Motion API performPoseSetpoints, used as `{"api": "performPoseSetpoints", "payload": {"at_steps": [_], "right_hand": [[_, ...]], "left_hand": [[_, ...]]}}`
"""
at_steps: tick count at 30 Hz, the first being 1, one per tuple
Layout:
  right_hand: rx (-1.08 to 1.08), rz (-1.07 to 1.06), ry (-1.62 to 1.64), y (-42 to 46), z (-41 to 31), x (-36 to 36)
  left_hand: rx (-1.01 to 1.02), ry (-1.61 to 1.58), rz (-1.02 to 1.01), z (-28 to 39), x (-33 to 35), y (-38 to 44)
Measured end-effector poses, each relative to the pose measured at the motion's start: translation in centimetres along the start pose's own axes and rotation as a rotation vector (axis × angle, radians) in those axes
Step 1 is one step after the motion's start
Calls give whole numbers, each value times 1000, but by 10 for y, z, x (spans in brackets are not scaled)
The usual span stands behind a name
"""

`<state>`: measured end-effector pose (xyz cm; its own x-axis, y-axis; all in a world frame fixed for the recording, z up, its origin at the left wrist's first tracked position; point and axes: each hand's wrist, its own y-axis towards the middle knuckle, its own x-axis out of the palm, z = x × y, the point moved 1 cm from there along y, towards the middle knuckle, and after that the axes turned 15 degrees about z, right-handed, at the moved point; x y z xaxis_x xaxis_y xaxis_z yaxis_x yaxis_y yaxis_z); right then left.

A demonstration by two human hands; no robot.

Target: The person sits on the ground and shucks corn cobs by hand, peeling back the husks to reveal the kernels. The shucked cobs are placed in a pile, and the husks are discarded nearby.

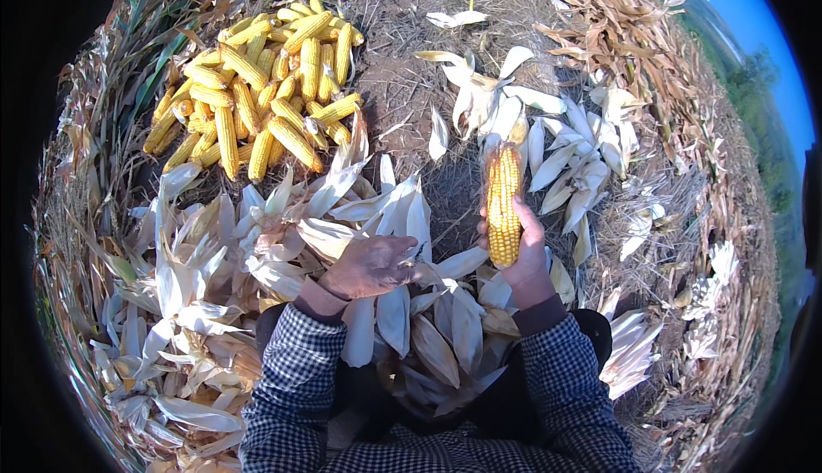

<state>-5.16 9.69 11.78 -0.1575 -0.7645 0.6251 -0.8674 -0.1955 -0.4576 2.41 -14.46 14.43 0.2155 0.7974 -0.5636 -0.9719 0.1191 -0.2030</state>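
My right hand (523, 251) is closed around the lower part of a yellow ear of corn (503, 203), its kernels bare and its far end pointing away from me. To the left, my left hand (379, 266) is held over pale corn husks (393, 322), with its fingers bent towards the right. A small dark thing shows at its fingertips, too small to name, so its hold is unclear. Beyond the left hand, at the upper left, lies a heap of husked corn ears (257, 94) on the soil. Peeled husks cover the ground around my legs.
Loose husks (571, 152) lie beyond and right of the held ear. Dry corn stalks (616, 30) are piled at the upper right, and more stalks (109, 88) border the left. Bare soil (398, 81) strewn with straw shows between the corn heap and the right husks.
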Motion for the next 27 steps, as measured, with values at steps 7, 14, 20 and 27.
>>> {"api": "performPoseSetpoints", "payload": {"at_steps": [7,14,20,27], "right_hand": [[-87,-162,-810,-38,48,37],[-802,-166,-1676,-65,76,55],[-577,-260,-1590,-69,68,53],[230,-373,-820,-54,60,40]], "left_hand": [[-123,-1125,309,15,43,22],[-327,-1299,849,7,11,34],[-308,-1292,806,-2,-8,38],[-235,-1609,951,6,-43,27]]}}
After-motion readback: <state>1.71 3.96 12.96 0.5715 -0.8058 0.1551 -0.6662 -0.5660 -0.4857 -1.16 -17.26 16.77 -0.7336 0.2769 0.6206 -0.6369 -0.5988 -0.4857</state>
